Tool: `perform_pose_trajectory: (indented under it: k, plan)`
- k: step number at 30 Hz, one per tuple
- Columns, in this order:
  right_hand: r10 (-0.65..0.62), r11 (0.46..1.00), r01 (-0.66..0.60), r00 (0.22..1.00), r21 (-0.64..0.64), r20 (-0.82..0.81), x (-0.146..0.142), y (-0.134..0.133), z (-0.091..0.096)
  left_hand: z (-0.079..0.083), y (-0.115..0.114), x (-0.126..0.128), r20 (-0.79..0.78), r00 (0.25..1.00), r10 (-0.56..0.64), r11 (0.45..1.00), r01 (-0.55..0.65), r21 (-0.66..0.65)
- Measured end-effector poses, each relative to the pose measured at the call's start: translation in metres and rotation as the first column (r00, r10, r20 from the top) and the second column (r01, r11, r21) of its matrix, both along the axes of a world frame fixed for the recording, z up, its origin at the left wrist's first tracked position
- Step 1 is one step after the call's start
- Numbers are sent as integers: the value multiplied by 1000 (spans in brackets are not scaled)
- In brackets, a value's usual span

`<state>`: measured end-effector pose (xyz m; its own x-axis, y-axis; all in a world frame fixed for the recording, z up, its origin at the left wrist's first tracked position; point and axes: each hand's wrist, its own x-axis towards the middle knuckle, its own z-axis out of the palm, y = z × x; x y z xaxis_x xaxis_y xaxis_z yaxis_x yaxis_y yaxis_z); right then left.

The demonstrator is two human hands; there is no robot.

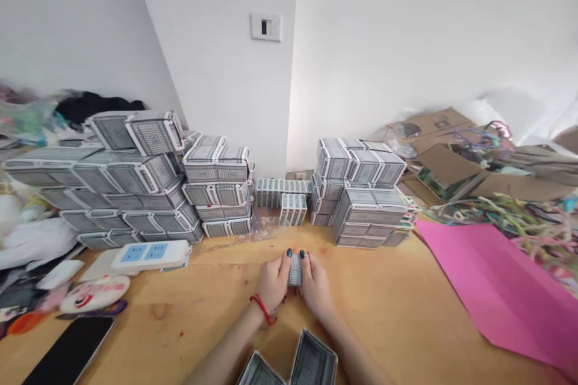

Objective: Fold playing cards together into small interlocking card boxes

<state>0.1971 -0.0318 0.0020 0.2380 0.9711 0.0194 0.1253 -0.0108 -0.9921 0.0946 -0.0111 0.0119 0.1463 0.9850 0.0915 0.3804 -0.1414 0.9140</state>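
Observation:
A small deck of grey-patterned playing cards is upright between my two hands above the wooden table. My left hand, with a red string bracelet at the wrist, grips the deck's left side. From the right side, my right hand closes on the same deck. Both thumbs rest along its near edges, and the other fingers are mostly hidden. Close to my body, between my forearms, are two open card boxes, one on the right and one on the left, cut off by the frame edge.
Stacked grey card boxes rise at left, left of centre and right. Green-white packs stand between. A power strip and phone lie left; pink paper, tangled cords and cardboard boxes right.

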Motion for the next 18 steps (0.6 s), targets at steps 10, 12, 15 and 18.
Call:
perform_pose_trajectory:
  k: [10,12,15,18]
  plan:
    - [-161,986,139,920,87,357,10,-7,5,0,4,-11,-42,988,150,989,-149,8]
    - [-210,977,183,908,107,363,12,-9,4,1,3,-12,-67,981,183,983,-181,27]
    - [-236,972,218,923,93,304,18,-8,4,2,1,-14,-65,979,191,978,-184,102]
    - [-240,970,222,940,99,242,24,-4,4,12,2,-21,-41,984,175,961,-161,223]
